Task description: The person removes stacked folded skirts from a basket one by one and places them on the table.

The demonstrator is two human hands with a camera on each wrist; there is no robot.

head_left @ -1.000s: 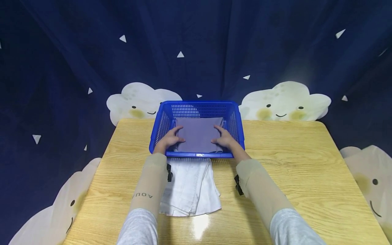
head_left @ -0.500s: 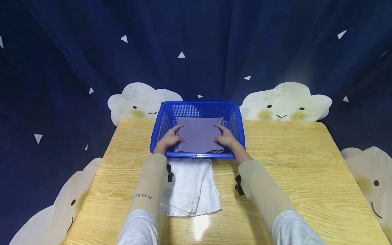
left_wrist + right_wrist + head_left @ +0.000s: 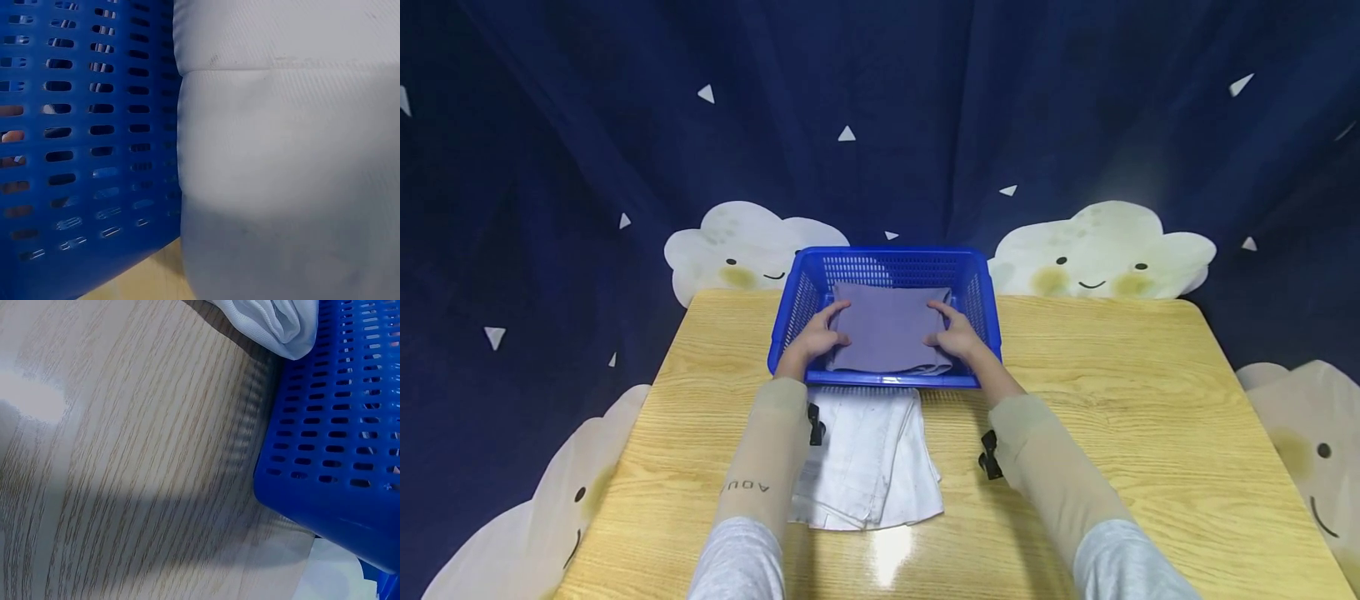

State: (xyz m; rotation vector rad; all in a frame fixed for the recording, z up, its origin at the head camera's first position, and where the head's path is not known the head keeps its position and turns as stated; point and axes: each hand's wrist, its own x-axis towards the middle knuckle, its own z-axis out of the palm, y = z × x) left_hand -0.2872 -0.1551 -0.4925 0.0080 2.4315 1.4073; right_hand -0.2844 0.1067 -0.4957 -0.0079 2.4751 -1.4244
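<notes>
A folded grey-purple cloth item point(image 3: 887, 329) lies inside a blue perforated plastic basket point(image 3: 891, 381). My left hand point(image 3: 815, 337) reaches over the basket's front rim and touches the cloth's left side, thumb and forefinger spread apart on it. At the right side my right hand point(image 3: 957, 336) touches the cloth in a similar way. The other fingers are mostly hidden. Folded white jeans point(image 3: 861, 475) lie on the table in front of the basket, between my forearms. Neither wrist view plainly shows its hand; the left one shows white fabric point(image 3: 287, 137) beside the basket wall point(image 3: 75, 187).
The basket stands near the back of a light wooden table point(image 3: 1150, 433). Behind it hangs a dark blue curtain point(image 3: 902, 125) with clouds and white triangles. Black wrist cameras sit under both forearms.
The cloth's back-left corner has shifted slightly up in the view, and its layered front-right edge shows more clearly. My hands stay at its sides, the right one moving slightly rightward.
</notes>
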